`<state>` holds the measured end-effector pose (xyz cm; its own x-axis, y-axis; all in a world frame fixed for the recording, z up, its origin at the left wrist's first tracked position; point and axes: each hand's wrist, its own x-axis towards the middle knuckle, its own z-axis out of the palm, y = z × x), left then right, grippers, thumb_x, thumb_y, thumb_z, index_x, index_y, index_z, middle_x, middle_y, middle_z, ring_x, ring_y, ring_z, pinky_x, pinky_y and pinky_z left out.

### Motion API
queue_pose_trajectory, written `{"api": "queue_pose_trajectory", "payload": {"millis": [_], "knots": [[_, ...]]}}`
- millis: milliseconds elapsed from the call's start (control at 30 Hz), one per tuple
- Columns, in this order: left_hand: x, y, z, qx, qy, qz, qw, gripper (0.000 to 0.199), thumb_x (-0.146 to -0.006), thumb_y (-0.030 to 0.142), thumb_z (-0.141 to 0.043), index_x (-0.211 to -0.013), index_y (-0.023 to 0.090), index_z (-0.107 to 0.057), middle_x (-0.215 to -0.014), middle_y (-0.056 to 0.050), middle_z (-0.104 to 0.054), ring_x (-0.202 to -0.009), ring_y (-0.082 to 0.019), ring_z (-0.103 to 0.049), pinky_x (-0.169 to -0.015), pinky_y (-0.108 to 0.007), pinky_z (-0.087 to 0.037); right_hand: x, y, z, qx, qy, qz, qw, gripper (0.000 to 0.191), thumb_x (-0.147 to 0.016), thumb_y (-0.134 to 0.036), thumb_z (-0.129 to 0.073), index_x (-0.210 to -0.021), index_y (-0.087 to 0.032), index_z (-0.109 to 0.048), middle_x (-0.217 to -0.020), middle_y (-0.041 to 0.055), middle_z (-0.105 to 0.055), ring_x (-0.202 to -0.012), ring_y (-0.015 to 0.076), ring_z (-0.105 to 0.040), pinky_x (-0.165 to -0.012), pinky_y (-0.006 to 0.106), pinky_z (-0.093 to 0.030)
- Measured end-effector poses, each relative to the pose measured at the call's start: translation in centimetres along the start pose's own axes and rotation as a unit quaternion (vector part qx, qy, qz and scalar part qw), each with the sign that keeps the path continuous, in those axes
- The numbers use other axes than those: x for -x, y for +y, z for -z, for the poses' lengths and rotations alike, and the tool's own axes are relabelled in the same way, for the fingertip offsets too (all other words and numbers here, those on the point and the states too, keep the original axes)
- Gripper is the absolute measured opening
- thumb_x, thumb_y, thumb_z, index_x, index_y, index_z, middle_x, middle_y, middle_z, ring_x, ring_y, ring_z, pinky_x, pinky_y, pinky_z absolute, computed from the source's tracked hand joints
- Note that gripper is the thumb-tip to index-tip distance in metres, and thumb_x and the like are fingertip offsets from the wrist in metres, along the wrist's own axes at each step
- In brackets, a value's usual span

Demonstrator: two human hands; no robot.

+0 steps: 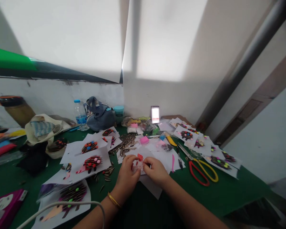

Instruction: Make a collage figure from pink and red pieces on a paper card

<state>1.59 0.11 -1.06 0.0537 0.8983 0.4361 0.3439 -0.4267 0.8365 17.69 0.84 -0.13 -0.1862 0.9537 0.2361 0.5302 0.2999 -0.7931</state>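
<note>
My left hand [128,170] is closed, fingers curled round a small clear plastic bag [138,164]. A piece of red clay [140,156] shows at the top of the bag, by my left fingertips. My right hand [156,170] pinches the bag's right side between thumb and forefinger. Under both hands lie white paper sheets [149,187]. Just beyond are a pink clay block [144,140] and a heap of sunflower seeds [127,143]. Right of my right hand lie a pink modelling tool [173,163] and a black pen [180,160].
Scissors [200,170] with red and yellow handles lie at right. Paper sheets with seed-and-clay hedgehogs [92,163] spread at left, more hedgehog sheets [200,143] at right. A water bottle [80,116] and a blue bag [100,117] stand behind. A cable [73,203] crosses the front left.
</note>
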Motion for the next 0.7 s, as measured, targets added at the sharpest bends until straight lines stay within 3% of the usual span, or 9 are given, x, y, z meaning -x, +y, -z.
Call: {"api": "queue_pose_trajectory", "payload": {"millis": [133,233,333,400,533,600,700], "knots": [[-0.3,0.4,0.8,-0.077,-0.051,-0.047,0.995,0.029,-0.082,0.022,-0.06,-0.107,0.03,-0.073,-0.104,-0.008,-0.067,-0.104,-0.026,-0.059,-0.094,-0.04,-0.046,0.5,-0.1,-0.2,0.079,0.026,0.068,0.994,0.019,-0.08,-0.017,-0.052,-0.061,-0.019,-0.05,-0.061,-0.0028,-0.049,-0.061,0.0123,-0.043,-0.058,0.026,-0.026],[-0.5,0.5,1.1,-0.035,-0.04,-0.036,0.998,0.02,-0.085,0.026,-0.059,-0.093,0.029,-0.077,-0.094,-0.006,-0.069,-0.094,-0.024,-0.062,-0.086,-0.036,-0.048,1.0,-0.2,-0.4,0.076,0.041,0.107,0.99,0.023,-0.08,-0.016,-0.049,-0.059,-0.02,-0.043,-0.061,-0.0025,-0.044,-0.062,0.0134,-0.043,-0.06,0.027,-0.028],[-0.7,0.5,0.7,0.052,0.013,0.023,0.998,0.018,-0.083,0.035,-0.063,-0.075,0.024,-0.076,-0.084,-0.004,-0.07,-0.087,-0.022,-0.063,-0.081,-0.033,-0.048,1.4,0.1,-0.4,0.036,0.078,0.124,0.989,0.022,-0.078,-0.014,-0.048,-0.058,-0.021,-0.041,-0.061,-0.002,-0.043,-0.064,0.0145,-0.044,-0.061,0.028,-0.03],[-0.7,0.4,0.2,0.129,0.055,0.097,0.985,0.023,-0.079,0.041,-0.068,-0.07,0.021,-0.074,-0.08,-0.004,-0.07,-0.081,-0.021,-0.062,-0.075,-0.031,-0.048,1.5,0.4,-0.3,0.003,0.103,0.122,0.987,0.021,-0.078,-0.015,-0.047,-0.059,-0.021,-0.041,-0.061,-0.0019,-0.043,-0.064,0.0149,-0.044,-0.061,0.028,-0.031],[-0.6,0.5,-0.7,0.298,0.096,0.265,0.912,0.037,-0.066,0.049,-0.077,-0.083,0.017,-0.072,-0.081,-0.004,-0.07,-0.068,-0.015,-0.062,-0.062,-0.025,-0.046,1.5,1.0,-0.3,-0.053,0.13,0.106,0.984,0.022,-0.08,-0.018,-0.046,-0.059,-0.022,-0.041,-0.061,-0.0026,-0.042,-0.062,0.0143,-0.043,-0.06,0.028,-0.032],[-0.7,0.5,-0.6,0.313,0.073,0.285,0.903,0.038,-0.065,0.048,-0.077,-0.085,0.017,-0.071,-0.084,-0.004,-0.07,-0.068,-0.014,-0.063,-0.062,-0.024,-0.047,1.3,1.2,-0.2,-0.074,0.125,0.091,0.985,0.022,-0.082,-0.02,-0.046,-0.06,-0.022,-0.042,-0.062,-0.0028,-0.043,-0.061,0.0139,-0.044,-0.059,0.027,-0.034],[-0.7,0.4,-0.3,0.262,0.019,0.242,0.934,0.035,-0.07,0.044,-0.073,-0.093,0.018,-0.07,-0.088,-0.005,-0.07,-0.075,-0.017,-0.065,-0.065,-0.027,-0.05,1.1,1.5,0.1,-0.082,0.108,0.085,0.987,0.02,-0.083,-0.021,-0.046,-0.064,-0.021,-0.047,-0.065,-0.0019,-0.046,-0.064,0.0143,-0.046,-0.062,0.027,-0.036]]}}
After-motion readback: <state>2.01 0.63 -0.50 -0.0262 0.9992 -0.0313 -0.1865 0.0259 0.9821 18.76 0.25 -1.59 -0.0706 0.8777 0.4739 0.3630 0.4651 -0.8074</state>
